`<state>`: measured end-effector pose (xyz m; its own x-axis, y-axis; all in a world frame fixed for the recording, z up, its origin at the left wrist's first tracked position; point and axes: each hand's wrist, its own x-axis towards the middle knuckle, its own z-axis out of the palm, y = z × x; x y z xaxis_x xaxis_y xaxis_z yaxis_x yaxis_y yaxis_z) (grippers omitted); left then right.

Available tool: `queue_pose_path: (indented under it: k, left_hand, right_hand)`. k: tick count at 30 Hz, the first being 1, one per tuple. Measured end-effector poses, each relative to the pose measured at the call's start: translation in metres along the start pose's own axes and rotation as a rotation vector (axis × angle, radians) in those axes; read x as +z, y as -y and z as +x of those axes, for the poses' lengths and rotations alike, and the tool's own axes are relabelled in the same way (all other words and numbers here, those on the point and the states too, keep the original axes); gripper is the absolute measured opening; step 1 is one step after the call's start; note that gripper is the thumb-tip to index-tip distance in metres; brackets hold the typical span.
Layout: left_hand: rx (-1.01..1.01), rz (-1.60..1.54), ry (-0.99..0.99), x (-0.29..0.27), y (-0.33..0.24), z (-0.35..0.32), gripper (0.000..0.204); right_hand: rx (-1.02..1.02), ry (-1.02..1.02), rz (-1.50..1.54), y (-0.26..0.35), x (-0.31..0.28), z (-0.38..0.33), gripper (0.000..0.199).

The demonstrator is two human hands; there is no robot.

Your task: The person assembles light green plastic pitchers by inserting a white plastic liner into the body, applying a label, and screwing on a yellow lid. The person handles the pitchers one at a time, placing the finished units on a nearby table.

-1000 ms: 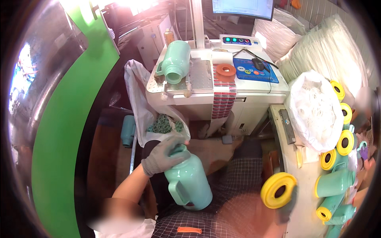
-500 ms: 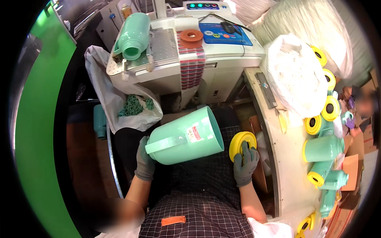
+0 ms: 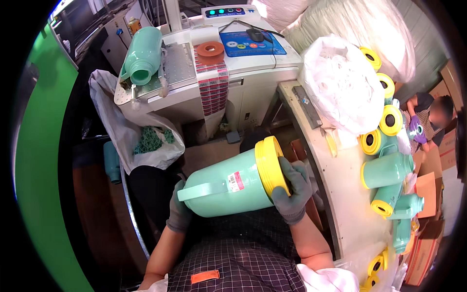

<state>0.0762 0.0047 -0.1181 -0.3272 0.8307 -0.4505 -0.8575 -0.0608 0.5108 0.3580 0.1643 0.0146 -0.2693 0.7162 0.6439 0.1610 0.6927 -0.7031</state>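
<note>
A mint-green jug body with a side handle lies tilted above my lap, its wide end to the right. My gloved left hand holds the jug's narrow end near the handle. A yellow round screw cap sits against the wide end and covers its opening. My gloved right hand grips the cap's outer face and rim, thumb below and fingers above. A small red-and-white label is on the jug's side. Whether the threads are engaged cannot be seen.
Ahead, another green jug body rests on a white machine beside an orange tape roll. A white bag and several yellow-capped jugs crowd the right bench. Another person works at far right.
My right hand has brought the yellow cap leftward onto the jug's wide end, which was uncovered before. The left hand keeps its hold. The whole view has shifted slightly.
</note>
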Motion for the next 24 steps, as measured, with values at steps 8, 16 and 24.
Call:
queue_pose_path:
  k: [8,16,24]
  left_hand:
    - [0.194,0.398,0.027,-0.013,0.009,-0.008,0.037]
    - [0.371,0.340,-0.172,0.000,0.000,-0.005,0.040]
    - [0.896,0.985,-0.224,0.049,-0.032,-0.018,0.031]
  right_hand:
    - [-0.102,0.054,0.104,-0.011,0.009,-0.017,0.056]
    - [0.074,0.028,0.151,-0.003,0.007,-0.012,0.049]
    - [0.514,-0.109,0.301,-0.012,0.015,-0.032,0.072]
